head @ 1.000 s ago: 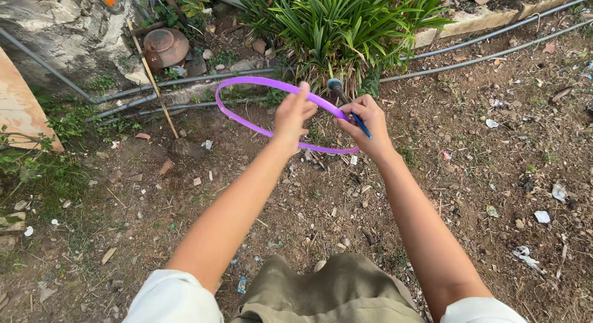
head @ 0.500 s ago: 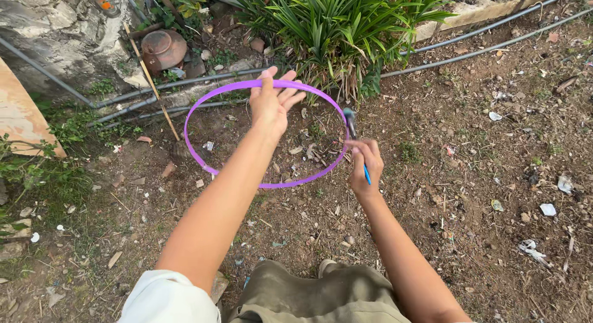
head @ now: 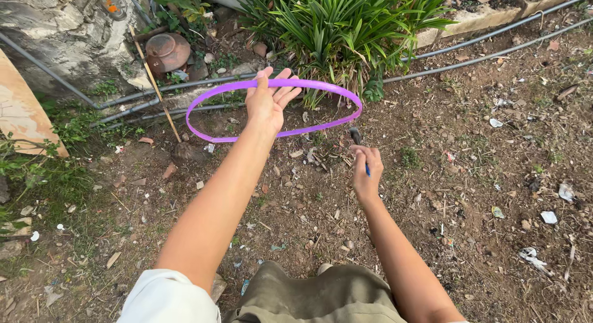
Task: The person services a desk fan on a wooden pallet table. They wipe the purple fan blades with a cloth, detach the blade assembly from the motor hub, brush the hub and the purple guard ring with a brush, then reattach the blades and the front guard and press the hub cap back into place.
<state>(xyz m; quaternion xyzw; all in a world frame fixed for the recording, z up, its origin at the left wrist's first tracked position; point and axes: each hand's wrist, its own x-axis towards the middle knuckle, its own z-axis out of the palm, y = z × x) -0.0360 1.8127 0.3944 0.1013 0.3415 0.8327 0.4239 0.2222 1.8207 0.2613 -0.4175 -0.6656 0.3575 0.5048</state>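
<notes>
A thin purple hoop [head: 204,100] hangs tilted in the air above the dirt, its far rim across the left hand's [head: 267,104] spread fingers. A dark tool with a blue handle [head: 361,151] stands upright in the right hand's [head: 367,170] fist, just below the hoop's near rim.

Bare brown ground [head: 469,193] of packed dirt carries small stones, dry leaves and white scraps of litter [head: 548,217], with grass patches [head: 55,175] at the left edge. Two dark hoses [head: 494,42] run across the soil by a spiky green plant [head: 346,26], and a rusty round pot [head: 167,51] sits near a stone wall.
</notes>
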